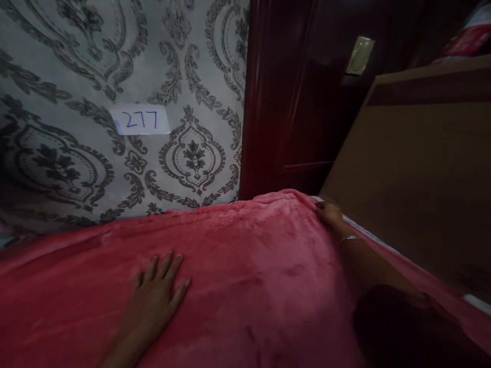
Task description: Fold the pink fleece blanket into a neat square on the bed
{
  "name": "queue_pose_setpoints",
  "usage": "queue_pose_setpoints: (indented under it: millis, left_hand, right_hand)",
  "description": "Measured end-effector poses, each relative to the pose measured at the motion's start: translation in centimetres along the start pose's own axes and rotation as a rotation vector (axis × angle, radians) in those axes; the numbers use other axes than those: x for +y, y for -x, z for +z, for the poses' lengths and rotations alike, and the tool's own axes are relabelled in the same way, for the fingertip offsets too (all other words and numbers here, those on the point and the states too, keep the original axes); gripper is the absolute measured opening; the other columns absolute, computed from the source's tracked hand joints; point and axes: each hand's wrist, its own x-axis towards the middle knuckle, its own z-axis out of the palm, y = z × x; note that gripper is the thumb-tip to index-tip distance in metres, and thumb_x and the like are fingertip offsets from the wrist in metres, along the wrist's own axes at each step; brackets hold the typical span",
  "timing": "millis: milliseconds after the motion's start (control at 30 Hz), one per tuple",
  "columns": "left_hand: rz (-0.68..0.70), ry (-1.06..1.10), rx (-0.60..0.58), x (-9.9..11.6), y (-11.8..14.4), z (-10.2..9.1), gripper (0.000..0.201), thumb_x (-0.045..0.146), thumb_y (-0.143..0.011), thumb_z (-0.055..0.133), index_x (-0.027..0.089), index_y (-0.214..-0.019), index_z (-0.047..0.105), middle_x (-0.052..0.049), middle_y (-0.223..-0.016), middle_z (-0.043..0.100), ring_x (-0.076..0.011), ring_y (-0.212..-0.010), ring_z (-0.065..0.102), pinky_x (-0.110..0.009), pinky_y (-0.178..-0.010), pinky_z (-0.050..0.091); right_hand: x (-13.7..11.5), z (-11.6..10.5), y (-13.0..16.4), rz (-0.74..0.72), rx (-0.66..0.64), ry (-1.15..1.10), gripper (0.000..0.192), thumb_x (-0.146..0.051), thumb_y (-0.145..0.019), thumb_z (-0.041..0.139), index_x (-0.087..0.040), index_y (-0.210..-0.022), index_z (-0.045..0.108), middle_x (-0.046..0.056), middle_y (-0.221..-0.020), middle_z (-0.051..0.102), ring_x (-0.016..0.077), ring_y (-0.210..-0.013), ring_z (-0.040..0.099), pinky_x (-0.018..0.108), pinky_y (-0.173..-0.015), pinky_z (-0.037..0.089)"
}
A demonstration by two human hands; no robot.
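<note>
A pink plush blanket (245, 266) covers the whole lower half of the frame, spread over a bed from the left edge to the lower right corner. The left hand (157, 291) lies flat on it at lower centre-left, palm down, fingers spread and pointing up the frame. The right hand (329, 212) reaches to the blanket's far corner at centre right, fingers curled over the edge of the fabric, gripping it where the blanket meets a white strip (364, 231) of bedding or mattress edge beneath; a thin bracelet (349, 238) circles that wrist. Just beyond this corner a brown wooden panel (418, 174) fills the right side of the frame. Above the blanket, the upper left is taken by grey wallpaper (76, 61) with a dark damask pattern, bearing a white label (140, 120) that reads 277. Between wallpaper and panel stands a dark red door (284, 102).
</note>
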Motion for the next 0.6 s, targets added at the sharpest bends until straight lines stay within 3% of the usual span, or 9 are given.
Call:
queue_pose_setpoints:
  millis: [100,200,300,400,500,600]
  left_hand:
    - [0.008,-0.007,0.029,-0.2,-0.2,0.3,0.067,0.05,-0.091,0.034,0.022,-0.152,0.04,-0.006,-0.161,0.03,-0.0364,-0.149,0.025,-0.059,-0.114,0.027]
    - [0.006,-0.02,0.034,-0.4,-0.3,0.6,0.068,0.051,-0.09,0.033,0.023,-0.152,0.04,-0.005,-0.161,0.029,-0.0359,-0.149,0.025,-0.059,-0.113,0.028]
    - [0.0,-0.009,0.04,-0.6,-0.3,0.8,0.069,0.052,-0.089,0.034,0.023,-0.152,0.041,-0.004,-0.161,0.03,-0.0342,-0.15,0.025,-0.057,-0.115,0.028]
    - [-0.007,0.0,0.033,-0.7,-0.3,0.8,0.07,0.053,-0.088,0.035,0.023,-0.152,0.041,-0.003,-0.161,0.03,-0.0339,-0.15,0.023,-0.057,-0.115,0.028]
    - [-0.016,0.001,0.017,-0.7,-0.3,0.9,0.071,0.053,-0.087,0.036,0.024,-0.152,0.04,-0.002,-0.161,0.03,-0.0337,-0.151,0.022,-0.057,-0.116,0.027]
    - [-0.012,0.01,0.029,-1.0,-0.2,1.2,0.071,0.054,-0.087,0.037,0.025,-0.151,0.042,-0.002,-0.16,0.031,-0.0346,-0.15,0.024,-0.058,-0.115,0.029]
  right_hand:
    - [-0.3,-0.2,0.6,-0.119,-0.041,-0.037,0.025,-0.021,-0.084,0.057,-0.016,-0.097,0.077,0.01,-0.103,0.073,0.0227,-0.098,0.066,0.027,-0.083,0.047]
    - [-0.7,-0.4,0.7,-0.154,-0.049,-0.081,0.024,-0.023,-0.086,0.056,-0.016,-0.095,0.077,0.008,-0.097,0.074,0.0205,-0.092,0.067,0.025,-0.081,0.047]
    - [-0.9,-0.8,-0.2,-0.079,0.019,-0.113,0.036,-0.019,-0.089,0.05,-0.011,-0.116,0.072,0.014,-0.11,0.072,0.0248,-0.102,0.066,0.029,-0.086,0.047]
    - [-1.4,-0.7,-1.7,0.006,0.06,-0.152,0.049,-0.018,-0.09,0.048,-0.002,-0.136,0.057,0.024,-0.126,0.064,0.0302,-0.116,0.061,0.034,-0.093,0.046]
    - [-2.2,0.2,-3.2,0.07,0.018,-0.2,0.052,-0.023,-0.091,0.052,0.007,-0.133,0.055,0.03,-0.12,0.064,0.0347,-0.112,0.062,0.037,-0.089,0.048]
    - [-2.6,1.6,-4.3,0.091,-0.017,-0.247,0.047,-0.027,-0.088,0.06,0.004,-0.123,0.063,0.029,-0.108,0.067,0.0372,-0.105,0.065,0.041,-0.085,0.048]
